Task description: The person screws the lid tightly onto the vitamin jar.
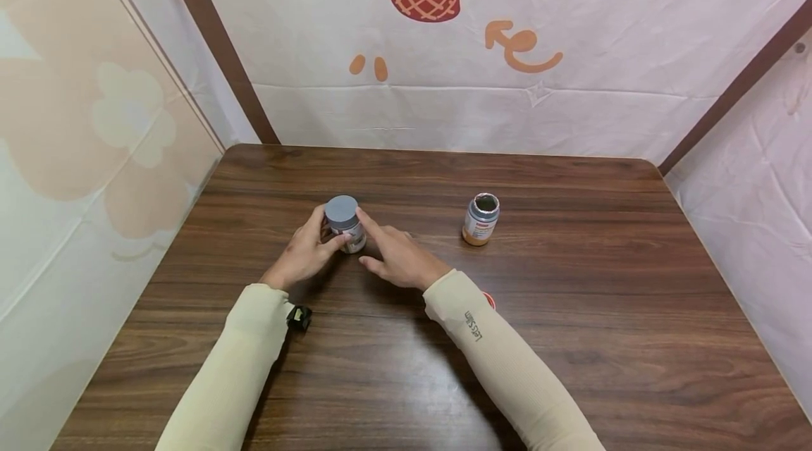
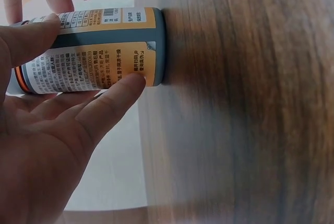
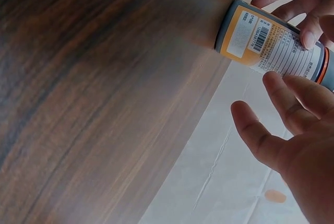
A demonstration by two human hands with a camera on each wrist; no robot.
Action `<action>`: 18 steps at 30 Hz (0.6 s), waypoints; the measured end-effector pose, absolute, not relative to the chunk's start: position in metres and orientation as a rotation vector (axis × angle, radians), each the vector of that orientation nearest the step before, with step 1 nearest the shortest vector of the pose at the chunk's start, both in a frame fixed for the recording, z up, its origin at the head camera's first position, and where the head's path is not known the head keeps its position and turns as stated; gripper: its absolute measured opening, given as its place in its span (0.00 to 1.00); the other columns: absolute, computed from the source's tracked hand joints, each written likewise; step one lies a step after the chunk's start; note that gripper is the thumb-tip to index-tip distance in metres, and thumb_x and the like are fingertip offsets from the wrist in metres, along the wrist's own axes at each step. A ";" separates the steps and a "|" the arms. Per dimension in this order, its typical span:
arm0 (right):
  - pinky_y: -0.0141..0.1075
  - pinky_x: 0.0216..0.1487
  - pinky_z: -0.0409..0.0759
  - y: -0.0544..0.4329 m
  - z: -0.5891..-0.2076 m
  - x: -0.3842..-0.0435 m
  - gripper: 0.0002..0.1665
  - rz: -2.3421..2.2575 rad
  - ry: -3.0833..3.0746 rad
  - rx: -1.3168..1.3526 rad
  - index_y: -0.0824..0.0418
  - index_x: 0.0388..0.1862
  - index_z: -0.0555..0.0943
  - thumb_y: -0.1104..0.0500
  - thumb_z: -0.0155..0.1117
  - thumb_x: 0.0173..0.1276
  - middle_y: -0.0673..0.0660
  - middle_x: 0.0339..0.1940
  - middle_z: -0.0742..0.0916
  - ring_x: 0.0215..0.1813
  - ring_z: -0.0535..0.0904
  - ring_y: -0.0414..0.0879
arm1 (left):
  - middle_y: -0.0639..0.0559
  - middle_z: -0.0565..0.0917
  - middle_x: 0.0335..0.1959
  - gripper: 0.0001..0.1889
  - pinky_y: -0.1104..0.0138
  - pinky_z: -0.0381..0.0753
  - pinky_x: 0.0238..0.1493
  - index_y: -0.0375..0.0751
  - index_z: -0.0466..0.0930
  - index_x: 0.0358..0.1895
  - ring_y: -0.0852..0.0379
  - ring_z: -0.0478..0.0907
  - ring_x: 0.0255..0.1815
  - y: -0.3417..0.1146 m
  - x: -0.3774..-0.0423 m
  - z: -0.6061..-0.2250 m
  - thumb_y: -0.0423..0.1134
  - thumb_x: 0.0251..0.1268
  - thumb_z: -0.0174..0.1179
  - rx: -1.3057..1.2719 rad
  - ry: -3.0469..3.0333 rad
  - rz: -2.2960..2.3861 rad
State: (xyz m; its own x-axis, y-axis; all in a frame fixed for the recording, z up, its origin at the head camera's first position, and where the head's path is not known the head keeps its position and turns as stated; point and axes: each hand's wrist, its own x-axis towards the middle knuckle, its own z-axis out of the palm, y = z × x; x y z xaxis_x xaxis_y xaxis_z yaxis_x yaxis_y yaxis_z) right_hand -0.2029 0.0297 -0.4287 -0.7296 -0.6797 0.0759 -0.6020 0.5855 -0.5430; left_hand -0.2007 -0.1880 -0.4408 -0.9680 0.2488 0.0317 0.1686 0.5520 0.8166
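A capped supplement bottle [image 1: 342,211] with a grey-blue lid stands upright on the table, left of the middle. My left hand [image 1: 303,254] holds it round the body; in the left wrist view the thumb and a finger press on the orange, grey and white label of the bottle [image 2: 104,51]. My right hand [image 1: 401,257] is at the bottle's right side, its index fingertip by the lid's edge. Extended, spread fingers of the right hand [image 3: 292,114] show in the right wrist view beside the bottle [image 3: 271,41]; whether they touch it I cannot tell.
A second, similar bottle [image 1: 481,220] stands lidless to the right, its mouth uncovered and its rim ragged. Partly hidden behind the right sleeve lies a red-and-white round thing [image 1: 489,300]. The wooden table [image 1: 571,282] is bordered by printed cloth walls [image 1: 444,120].
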 end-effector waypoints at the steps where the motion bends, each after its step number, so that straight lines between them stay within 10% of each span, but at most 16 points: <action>1: 0.53 0.66 0.70 0.029 -0.429 -0.203 0.50 -0.836 2.672 -1.084 0.56 0.83 0.44 0.54 0.62 0.75 0.67 0.68 0.76 0.67 0.74 0.57 | 0.32 0.67 0.69 0.33 0.48 0.65 0.69 0.35 0.51 0.76 0.39 0.65 0.71 -0.188 -0.201 -0.440 0.34 0.75 0.57 0.358 2.691 1.397; 18: 0.52 0.69 0.67 0.027 -0.428 -0.206 0.49 -0.830 2.674 -1.027 0.56 0.83 0.44 0.53 0.62 0.75 0.65 0.71 0.73 0.70 0.71 0.57 | 0.33 0.65 0.71 0.33 0.49 0.62 0.71 0.34 0.50 0.76 0.40 0.62 0.73 -0.187 -0.205 -0.442 0.36 0.76 0.57 0.334 2.665 1.425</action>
State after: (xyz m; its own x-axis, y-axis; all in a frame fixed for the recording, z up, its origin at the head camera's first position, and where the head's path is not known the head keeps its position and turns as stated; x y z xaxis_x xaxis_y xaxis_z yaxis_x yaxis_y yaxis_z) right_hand -0.2065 0.0267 -0.4280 -0.7516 -0.6579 0.0485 -0.5698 0.6103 -0.5504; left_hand -0.2047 -0.1870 -0.4422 -0.9708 0.2393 0.0141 0.1446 0.5379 0.8305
